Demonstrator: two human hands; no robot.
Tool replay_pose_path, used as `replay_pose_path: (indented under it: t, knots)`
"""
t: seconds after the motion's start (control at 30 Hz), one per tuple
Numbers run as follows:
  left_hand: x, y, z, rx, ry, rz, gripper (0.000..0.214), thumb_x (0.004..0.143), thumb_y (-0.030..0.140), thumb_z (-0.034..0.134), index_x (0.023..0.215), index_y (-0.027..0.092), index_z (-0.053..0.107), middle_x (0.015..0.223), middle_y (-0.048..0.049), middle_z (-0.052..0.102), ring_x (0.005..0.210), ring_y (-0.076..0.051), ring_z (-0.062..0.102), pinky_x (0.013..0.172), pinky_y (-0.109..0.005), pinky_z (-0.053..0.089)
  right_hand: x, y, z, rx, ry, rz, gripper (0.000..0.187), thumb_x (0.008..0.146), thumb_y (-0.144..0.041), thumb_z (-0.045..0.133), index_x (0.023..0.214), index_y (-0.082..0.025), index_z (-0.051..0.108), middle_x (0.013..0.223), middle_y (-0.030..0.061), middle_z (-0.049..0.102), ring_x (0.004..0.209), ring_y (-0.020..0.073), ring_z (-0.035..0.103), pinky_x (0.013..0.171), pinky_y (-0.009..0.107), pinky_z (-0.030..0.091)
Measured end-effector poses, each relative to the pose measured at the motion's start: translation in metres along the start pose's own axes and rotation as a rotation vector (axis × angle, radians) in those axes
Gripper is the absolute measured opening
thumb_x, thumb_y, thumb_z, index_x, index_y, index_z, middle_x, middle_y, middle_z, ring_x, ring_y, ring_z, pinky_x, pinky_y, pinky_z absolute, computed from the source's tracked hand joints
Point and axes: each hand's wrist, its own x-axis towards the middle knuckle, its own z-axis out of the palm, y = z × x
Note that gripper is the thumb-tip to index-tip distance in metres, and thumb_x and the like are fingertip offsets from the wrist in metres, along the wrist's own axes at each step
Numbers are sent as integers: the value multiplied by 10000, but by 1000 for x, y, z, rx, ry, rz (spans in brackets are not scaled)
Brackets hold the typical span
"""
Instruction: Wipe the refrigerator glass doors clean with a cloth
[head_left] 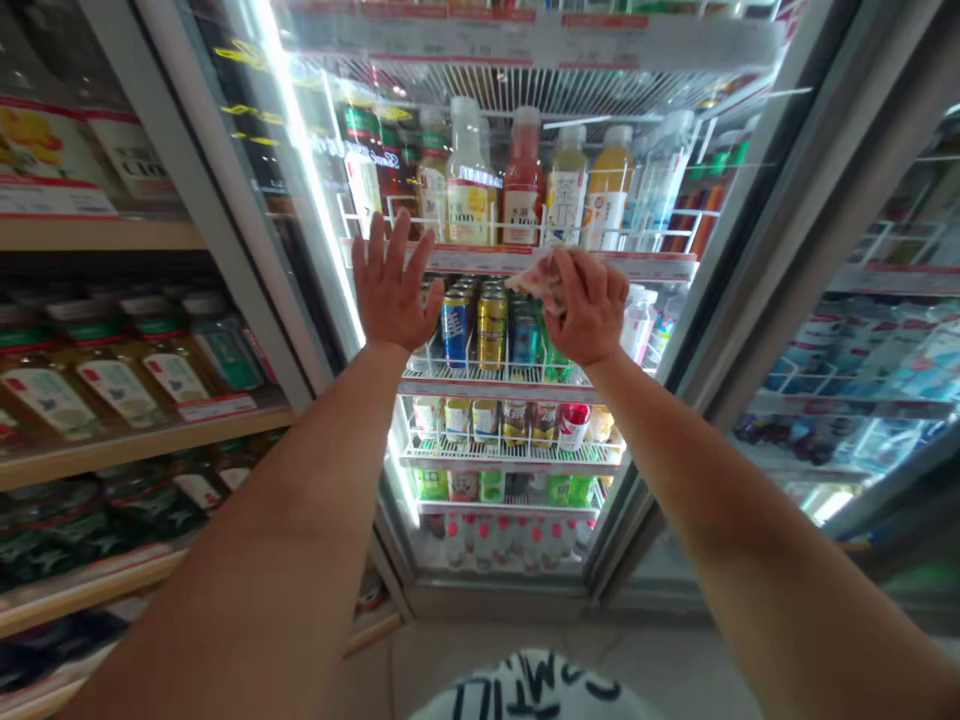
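Note:
Both arms reach toward the glass door (480, 330) of a lit drinks fridge. My left hand (394, 290) is raised with its fingers spread, flat toward the glass, and holds nothing. In my right hand (592, 305) a crumpled, pale patterned cloth (538, 282) is bunched under closed fingers, against or close to the glass. Between the hands, behind the door, stand a blue can (455, 328) and a gold can (491, 328). Above them a shelf holds a yellow-labelled bottle (470, 195) and a red bottle (524, 190).
Wooden shelves (150, 437) with bottles of amber drink (109, 370) stand at the left. Metal door frames (757, 300) separate another fridge section with bottles (832, 350) at the right. Tiled floor (442, 650) and a white printed shirt (536, 690) show below.

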Motion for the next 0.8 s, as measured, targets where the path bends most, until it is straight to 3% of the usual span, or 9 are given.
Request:
replay_pose_path:
  t: [0.03,0.1,0.23,0.3,0.37,0.5,0.57,0.73,0.8]
  knots:
    - [0,0,0,-9,-7,-4,866,982,808,321,1633,244,407,1755,85,88,1623,-295,-83,1333,-494,-167,0,0,0,-8,34,38,591,1039,-468,407,1560,-214,522,1523,128,552,1392,378,498,1178,579,378]
    - [0,-1,0,-21,-10,-1,870,982,812,322,1637,245,405,1755,78,94,1624,-315,-69,1335,-516,-158,1,0,-1,-21,31,-20,540,1039,-432,416,1502,-210,584,1509,116,574,1397,361,504,1179,567,385]
    - [-2,2,-5,-13,13,30,787,1027,748,354,1637,253,411,1752,50,149,1632,-308,-4,1348,-554,-82,1,2,-6,17,-158,-392,421,1058,-384,447,1390,-243,665,1480,52,629,1385,284,546,1193,498,411]
    - [-3,4,-7,6,20,53,745,1050,694,382,1641,239,399,1754,29,156,1634,-282,5,1345,-564,-61,1,2,-6,48,-200,-464,410,1072,-387,443,1381,-242,669,1485,46,632,1391,273,553,1204,486,418]
    - [-3,4,-7,34,30,68,727,1060,668,381,1643,234,391,1755,25,153,1635,-268,-2,1343,-563,-58,2,2,-4,72,-149,-386,431,1085,-402,423,1403,-229,657,1492,62,626,1408,285,545,1231,501,402]
    - [-2,4,-5,47,33,64,747,1052,698,345,1635,235,405,1752,20,170,1635,-272,-2,1345,-555,-57,5,1,1,89,73,-78,490,1104,-388,355,1490,-198,590,1556,94,556,1508,322,441,1290,554,331]
    - [-1,4,-4,44,28,52,783,1043,729,312,1625,216,411,1752,24,167,1634,-273,-3,1342,-550,-68,5,2,2,100,107,-64,499,1105,-371,346,1525,-196,552,1581,91,526,1545,326,390,1300,571,314]
    - [-1,2,-3,50,13,47,791,1051,732,280,1630,207,404,1753,36,151,1634,-246,-27,1341,-538,-87,4,6,-2,183,-129,-531,500,1080,-342,405,1543,-199,525,1588,65,537,1542,289,410,1309,558,331]
    - [-1,1,-3,55,18,55,791,1052,737,275,1637,220,403,1752,27,162,1634,-247,-35,1347,-540,-81,4,6,-4,206,-205,-613,483,1082,-353,435,1531,-208,539,1586,56,543,1543,270,414,1318,545,326]
